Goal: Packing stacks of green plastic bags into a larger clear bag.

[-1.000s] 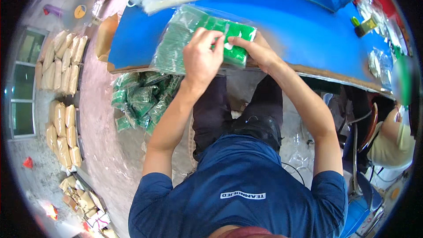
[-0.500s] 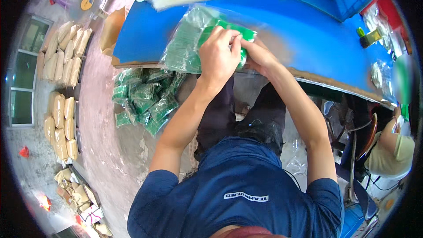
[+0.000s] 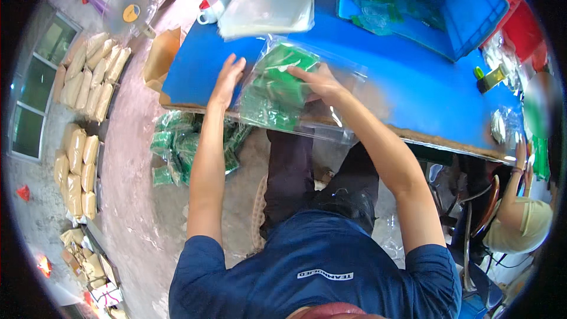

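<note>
A clear plastic bag (image 3: 260, 97) with flat green pieces (image 3: 286, 62) inside lies at the front edge of the blue table. Part of its film overhangs that edge. My right hand (image 3: 322, 82) is closed on the bag's right part, its fingers over the green contents. The fingertips on the far side of the film are partly hidden. Left of the bag, my left hand (image 3: 229, 80) is held up with its fingers apart, nothing in it.
Stacked clear bags (image 3: 269, 9), a white mug (image 3: 209, 13) and a blue bin (image 3: 401, 35) with green pieces stand on the blue table (image 3: 195, 80). Filled green bags (image 3: 177, 147) lie on the floor at left. At right is another person's light sleeve (image 3: 522, 224).
My left hand has let go of the bag and moved left with its fingers spread. My right hand has shifted slightly left on the bag. The view has tilted, showing more of the table's far side.
</note>
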